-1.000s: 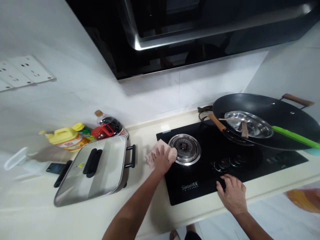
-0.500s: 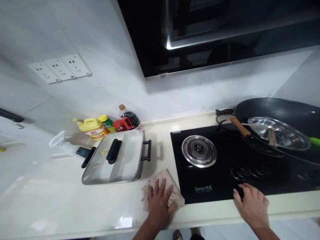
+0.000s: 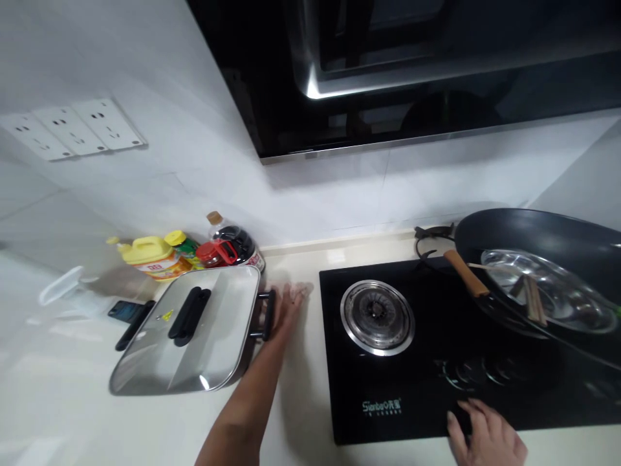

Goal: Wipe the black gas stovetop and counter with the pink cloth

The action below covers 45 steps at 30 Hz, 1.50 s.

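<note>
Two hands are showing over a pale worktop (image 3: 145,421). Nearest, the right hand (image 3: 485,437) is lying flat, fingers spread, on the front edge of the black hob (image 3: 427,388), holding nothing. Farther in, the left hand (image 3: 286,304) is stretching out flat on the worktop, fingers together, just beside the side handle of the steel-lidded electric pan (image 3: 189,330); whether a cloth is lying under it cannot be told. Beyond, the round burner (image 3: 377,317), a wok (image 3: 543,259) and bottles (image 3: 194,252) are standing.

Right hand (image 3: 488,437) cut by btm edge; wok (image 3: 543,259) cut right.
</note>
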Motion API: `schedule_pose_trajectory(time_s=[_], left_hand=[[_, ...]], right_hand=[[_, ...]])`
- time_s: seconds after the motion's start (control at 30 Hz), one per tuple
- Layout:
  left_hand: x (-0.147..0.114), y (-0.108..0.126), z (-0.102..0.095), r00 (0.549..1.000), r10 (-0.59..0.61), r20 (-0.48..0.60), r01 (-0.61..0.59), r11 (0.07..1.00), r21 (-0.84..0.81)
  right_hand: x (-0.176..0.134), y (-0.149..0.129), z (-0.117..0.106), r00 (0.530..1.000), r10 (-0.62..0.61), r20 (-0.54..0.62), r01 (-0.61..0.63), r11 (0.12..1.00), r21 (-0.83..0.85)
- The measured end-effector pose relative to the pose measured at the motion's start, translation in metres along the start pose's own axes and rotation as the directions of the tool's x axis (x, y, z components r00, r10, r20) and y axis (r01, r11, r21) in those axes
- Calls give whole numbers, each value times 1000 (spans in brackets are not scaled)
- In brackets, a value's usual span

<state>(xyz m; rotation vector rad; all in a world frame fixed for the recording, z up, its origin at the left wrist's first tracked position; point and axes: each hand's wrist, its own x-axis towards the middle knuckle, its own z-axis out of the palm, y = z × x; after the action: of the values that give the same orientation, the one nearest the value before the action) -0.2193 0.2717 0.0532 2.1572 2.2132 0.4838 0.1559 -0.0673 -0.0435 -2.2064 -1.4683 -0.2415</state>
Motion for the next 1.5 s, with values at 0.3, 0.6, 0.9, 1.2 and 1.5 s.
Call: schedule_pose_trajectory(time_s=[0.3,0.6,0.9,1.2,1.5], left_hand=[[51,72,29,992,-37,118,32,999,40],[-90,39,0,948,233,217,-238,971,-5],[-273,-41,-14,808,586,56,-584,810,-51],[-303,-92,-73,722,691,23,-663,702,-260],[-306,-170,-102,974,184,-131,-222,892,-394]], right_hand=[[2,-2,-5,998,-54,-12,54,999,-3],[7,-13,-17,1000,-24,-10,24,999,-24],[8,-8,-13,999,43,15,-44,999,24],[14,-109,-33,974,-194,121,162,959,232],[-40,-311,-34,298,-630,717,333,773,540]])
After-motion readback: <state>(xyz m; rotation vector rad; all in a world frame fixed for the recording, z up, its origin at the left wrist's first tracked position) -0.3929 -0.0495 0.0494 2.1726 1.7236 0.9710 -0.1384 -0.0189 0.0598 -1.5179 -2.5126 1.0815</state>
